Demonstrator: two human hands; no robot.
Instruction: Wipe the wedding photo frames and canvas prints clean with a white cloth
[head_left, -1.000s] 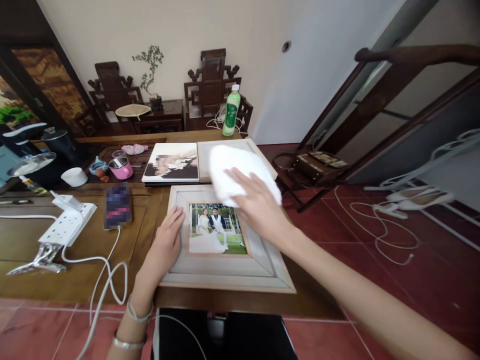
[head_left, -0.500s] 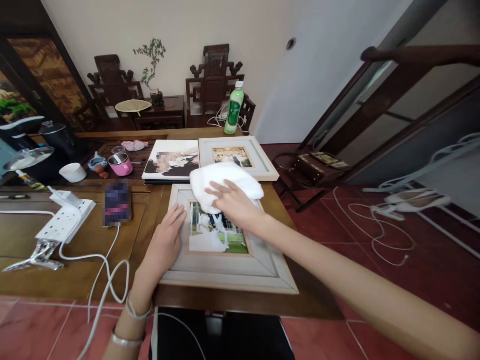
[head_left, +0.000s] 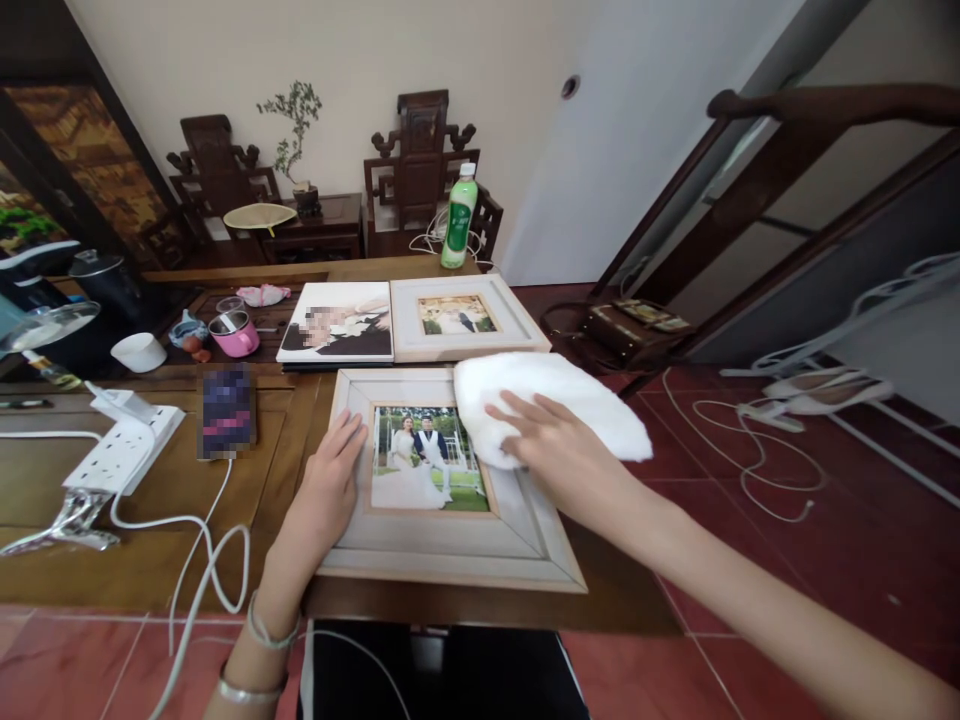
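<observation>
A picture frame (head_left: 442, 545) with a wide whitish border lies flat at the table's front edge; its photo (head_left: 424, 460) of two people seated outdoors is uncovered. My left hand (head_left: 326, 490) rests on the frame's left border, fingers stretched out and lying flat. Over the frame's upper right side, my right hand (head_left: 559, 455) presses on a folded white towel (head_left: 544, 395) and holds it from above with its fingers slightly bent. Part of the towel hangs past the frame's right edge. The frame's upper right corner is hidden under it.
Behind lie a second framed photo (head_left: 510, 310) and a stack topped by a white-edged picture (head_left: 337, 345). A green bottle (head_left: 459, 220) stands at the table's back edge. To the left are a power strip (head_left: 124, 450), a phone-like blurred object (head_left: 226, 412), a pink cup (head_left: 234, 335) and loose cables.
My right hand has moved the towel rightward and slightly toward me, from the frame's top middle to its right side, uncovering the photo. My left hand stays on the left border.
</observation>
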